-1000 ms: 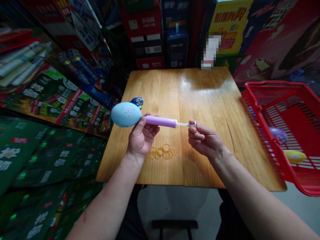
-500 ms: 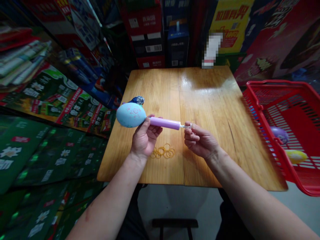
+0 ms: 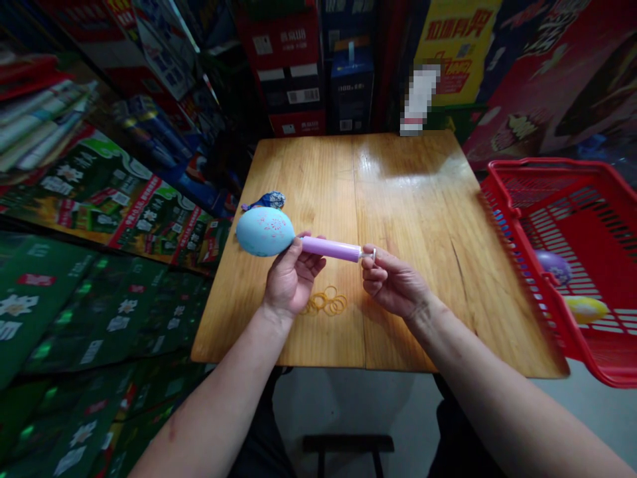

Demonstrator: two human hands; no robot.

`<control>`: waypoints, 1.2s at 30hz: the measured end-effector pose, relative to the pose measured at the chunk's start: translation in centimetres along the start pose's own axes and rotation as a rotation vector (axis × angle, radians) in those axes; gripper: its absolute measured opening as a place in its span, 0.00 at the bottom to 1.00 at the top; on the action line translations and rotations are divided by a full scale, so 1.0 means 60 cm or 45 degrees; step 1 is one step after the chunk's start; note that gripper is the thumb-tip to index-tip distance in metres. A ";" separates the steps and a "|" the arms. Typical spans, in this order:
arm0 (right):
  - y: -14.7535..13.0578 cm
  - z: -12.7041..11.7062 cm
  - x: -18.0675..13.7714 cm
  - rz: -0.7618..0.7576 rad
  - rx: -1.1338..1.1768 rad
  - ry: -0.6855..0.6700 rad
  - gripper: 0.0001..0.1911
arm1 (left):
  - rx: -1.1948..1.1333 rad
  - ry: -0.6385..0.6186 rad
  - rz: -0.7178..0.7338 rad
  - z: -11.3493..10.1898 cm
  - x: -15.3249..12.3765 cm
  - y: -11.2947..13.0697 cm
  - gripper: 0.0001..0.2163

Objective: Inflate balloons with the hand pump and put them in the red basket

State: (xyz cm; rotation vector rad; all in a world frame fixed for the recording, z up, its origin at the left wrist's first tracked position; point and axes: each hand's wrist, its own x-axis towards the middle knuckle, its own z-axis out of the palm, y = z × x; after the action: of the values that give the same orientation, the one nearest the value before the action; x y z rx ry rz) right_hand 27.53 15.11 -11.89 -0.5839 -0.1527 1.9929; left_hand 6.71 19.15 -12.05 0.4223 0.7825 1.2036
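Observation:
A light blue balloon (image 3: 265, 232) with pink print, partly inflated, sits on the nozzle end of a purple balloon pump (image 3: 332, 249). My left hand (image 3: 291, 275) is closed where the balloon's neck meets the pump, its thumb pressing there. The pump's white handle (image 3: 373, 255) is in the curled fingers of my right hand (image 3: 395, 282), with only a short piece of rod showing. Below the pump, several yellow rubber bands (image 3: 328, 302) lie on the wooden table (image 3: 403, 212). Behind the blue balloon rests a limp dark blue balloon (image 3: 269, 200).
At the right stands a red basket (image 3: 592, 166) holding a purple balloon (image 3: 554, 267) and a yellow balloon (image 3: 587, 309). Stacked green cartons (image 3: 119, 305) line the left side, and boxes (image 3: 288, 66) rise behind the table. A dark stool (image 3: 348, 443) is below the front edge.
My right hand has pushed the pump handle slightly inward, so less rod shows. The balloon and pump have shifted a little right and down in view, and the balloon looks about the same size.

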 end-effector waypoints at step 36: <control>-0.024 0.002 -0.006 -0.035 0.002 -0.050 0.09 | 0.039 -0.018 0.112 -0.006 0.006 0.035 0.12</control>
State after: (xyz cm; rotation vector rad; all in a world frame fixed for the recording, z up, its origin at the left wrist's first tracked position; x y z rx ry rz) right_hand 28.75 15.52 -11.14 -0.5392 -0.1820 1.9785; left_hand 5.10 20.16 -11.00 0.4939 0.7778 1.2702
